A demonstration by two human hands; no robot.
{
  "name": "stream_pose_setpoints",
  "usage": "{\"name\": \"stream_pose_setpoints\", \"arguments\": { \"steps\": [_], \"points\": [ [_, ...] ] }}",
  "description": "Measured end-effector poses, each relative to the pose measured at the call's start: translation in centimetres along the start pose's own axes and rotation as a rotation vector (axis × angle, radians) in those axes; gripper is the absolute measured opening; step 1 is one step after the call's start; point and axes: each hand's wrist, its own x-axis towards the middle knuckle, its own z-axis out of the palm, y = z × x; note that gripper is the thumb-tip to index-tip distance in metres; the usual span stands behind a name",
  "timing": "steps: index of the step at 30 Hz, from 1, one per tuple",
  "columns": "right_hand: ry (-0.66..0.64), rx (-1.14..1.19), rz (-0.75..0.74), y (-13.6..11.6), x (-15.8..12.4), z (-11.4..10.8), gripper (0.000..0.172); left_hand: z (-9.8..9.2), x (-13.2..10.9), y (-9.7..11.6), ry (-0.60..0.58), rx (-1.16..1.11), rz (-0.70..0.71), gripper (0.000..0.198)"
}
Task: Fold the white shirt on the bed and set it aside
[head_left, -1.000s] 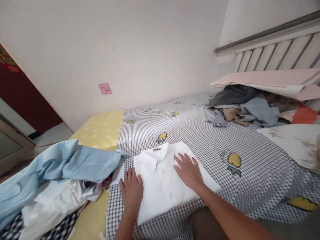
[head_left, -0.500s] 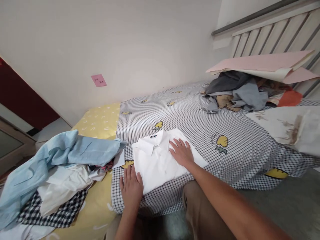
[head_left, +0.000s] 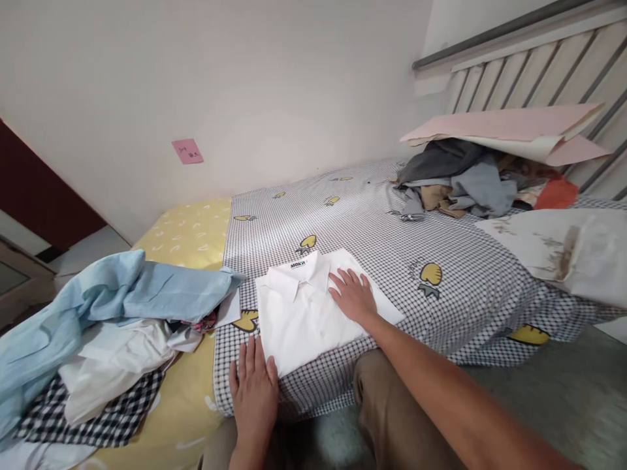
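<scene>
A white collared shirt (head_left: pixel 298 326) lies folded on the bed in front of me, its collar toward the wall and a dark-lettered label inside the neck. My right hand (head_left: pixel 355 297) rests flat on the shirt's right part, fingers spread. Beside the shirt's lower left edge, my left hand (head_left: pixel 255 385) lies on the checked bedsheet (head_left: pixel 372 228), fingers stretched out and its thumb close to the cloth. Neither hand grips anything.
At the left is a heap with a light blue garment (head_left: pixel 171 290), a cream cloth (head_left: pixel 117 365) and a black-and-white checked cloth (head_left: pixel 98 418). Grey clothes (head_left: pixel 482 186) lie under a pink sheet (head_left: pixel 509 124) at the right, near a white bag-like item (head_left: pixel 597 254).
My left hand has slid slightly toward me along the shirt's left edge. My right hand stays flat on the shirt. The view has shifted a little.
</scene>
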Motion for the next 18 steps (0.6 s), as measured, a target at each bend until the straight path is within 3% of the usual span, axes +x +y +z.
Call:
{"name": "stream_pose_setpoints", "arguments": {
  "steps": [5, 8, 10, 13, 18],
  "points": [
    [-0.019, -0.009, 0.005, -0.1, -0.1, -0.2, 0.058, -1.6, 2.2, -1.0, -0.096, -0.267, -0.195, 0.049],
    [-0.025, -0.022, 0.006, 0.0, 0.0, -0.2, 0.059, -3.8, 3.9, -0.4, -0.002, -0.415, -0.323, 0.048],
    [-0.016, -0.032, 0.003, 0.0, 0.0, 0.0, 0.059, -5.3, 4.9, 1.3, 0.085, -0.399, -0.290, 0.047],
    [0.006, -0.031, -0.001, 0.2, 0.0, 0.3, 0.058, -6.4, 6.2, 5.1, 0.061, -0.350, -0.105, 0.043],
    [0.053, -0.025, -0.021, 0.2, 0.0, 0.5, 0.056, -4.5, 8.2, 9.7, -0.075, -0.253, 0.090, 0.050]
  ]
}}
